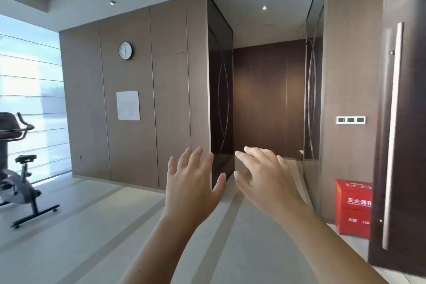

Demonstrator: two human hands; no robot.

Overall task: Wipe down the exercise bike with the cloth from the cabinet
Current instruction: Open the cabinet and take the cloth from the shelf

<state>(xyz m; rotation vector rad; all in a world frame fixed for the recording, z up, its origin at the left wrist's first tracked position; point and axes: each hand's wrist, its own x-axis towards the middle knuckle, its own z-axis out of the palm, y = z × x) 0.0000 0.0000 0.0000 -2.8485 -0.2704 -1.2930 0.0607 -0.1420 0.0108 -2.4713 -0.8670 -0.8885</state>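
Note:
The exercise bike (19, 182), black and grey with a dark saddle and curved handlebars, stands on the floor at the far left by the window. Both my hands are raised in front of me at the middle of the view, far from the bike. My left hand (192, 182) is open with fingers spread and holds nothing. My right hand (262, 180) is open too, fingers slightly curled, empty. No cloth is in sight. A wood-panelled wall (138, 104) with flush panels runs behind the hands; I cannot tell which panel is a cabinet.
A dark door (401, 136) with a long metal handle stands open at the right. A red fire-extinguisher box (352, 207) sits on the floor beside it. A dark corridor (267, 99) opens straight ahead. A clock (125, 50) and a paper notice (128, 105) hang on the panelled wall.

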